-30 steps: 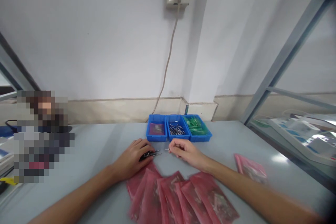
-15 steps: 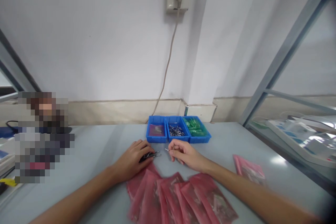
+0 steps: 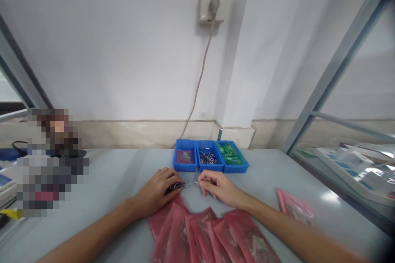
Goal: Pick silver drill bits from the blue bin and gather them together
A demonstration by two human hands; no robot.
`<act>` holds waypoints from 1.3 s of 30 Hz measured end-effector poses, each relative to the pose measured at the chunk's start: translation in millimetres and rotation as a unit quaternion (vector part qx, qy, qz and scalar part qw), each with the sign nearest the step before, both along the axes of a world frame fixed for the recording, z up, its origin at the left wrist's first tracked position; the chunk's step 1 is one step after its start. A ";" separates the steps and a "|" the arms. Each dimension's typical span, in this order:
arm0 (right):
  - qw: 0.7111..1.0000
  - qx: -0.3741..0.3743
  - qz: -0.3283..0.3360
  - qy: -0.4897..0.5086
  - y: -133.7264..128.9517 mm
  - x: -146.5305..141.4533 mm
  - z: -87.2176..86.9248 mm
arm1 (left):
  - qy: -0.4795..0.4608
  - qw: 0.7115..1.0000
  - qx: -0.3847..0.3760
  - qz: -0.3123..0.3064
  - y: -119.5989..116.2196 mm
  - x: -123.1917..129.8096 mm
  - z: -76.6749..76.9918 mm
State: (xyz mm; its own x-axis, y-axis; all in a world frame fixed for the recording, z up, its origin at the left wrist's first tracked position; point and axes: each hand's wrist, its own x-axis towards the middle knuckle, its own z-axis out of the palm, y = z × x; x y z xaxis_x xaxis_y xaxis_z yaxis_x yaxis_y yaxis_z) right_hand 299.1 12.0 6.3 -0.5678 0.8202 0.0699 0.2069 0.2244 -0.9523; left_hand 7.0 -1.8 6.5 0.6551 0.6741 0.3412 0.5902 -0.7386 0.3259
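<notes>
My left hand (image 3: 162, 187) lies on the table, its fingers curled over several small metal pins (image 3: 184, 185) whose shiny ends stick out toward the right. The space under the palm is dark and partly hidden. Opposite it, my right hand (image 3: 214, 187) pinches one thin metal pin (image 3: 196, 183) between thumb and forefinger, its tip pointing at the left hand's pins with a small gap between. Below both hands, several pink plastic bags (image 3: 200, 234) with contents hard to make out overlap in a fan.
Three blue bins stand side by side behind the hands: one with a pink bag (image 3: 185, 156), one with loose metal pins (image 3: 208, 158), one with green packets (image 3: 228, 154). Another pink bag (image 3: 296, 205) lies right of my forearm. A blurred-out person (image 3: 57, 144) is at far left.
The whole view has shifted so that things sit slightly lower. Both hands keep nearly the same pose, and the right hand still pinches its pin.
</notes>
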 end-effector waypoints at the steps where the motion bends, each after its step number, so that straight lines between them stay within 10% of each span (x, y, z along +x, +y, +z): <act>1: 1.000 0.002 0.001 -0.001 0.0 0.2 -0.1 | 0.001 1.000 -0.001 0.001 0.1 0.0 0.1; 39: 0.997 0.047 -0.064 0.025 -14.8 2.8 6.2 | -0.007 1.000 0.009 -0.012 -0.2 -2.1 -1.3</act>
State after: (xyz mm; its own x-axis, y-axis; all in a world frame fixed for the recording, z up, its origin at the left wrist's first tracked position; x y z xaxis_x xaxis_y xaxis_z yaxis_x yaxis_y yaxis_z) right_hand 301.9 -2.8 12.5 -0.4521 0.8746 0.1749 0.1932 0.2875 -0.9381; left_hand 4.9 -2.0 5.2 0.6662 0.6522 0.3616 0.5683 -0.7580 0.3202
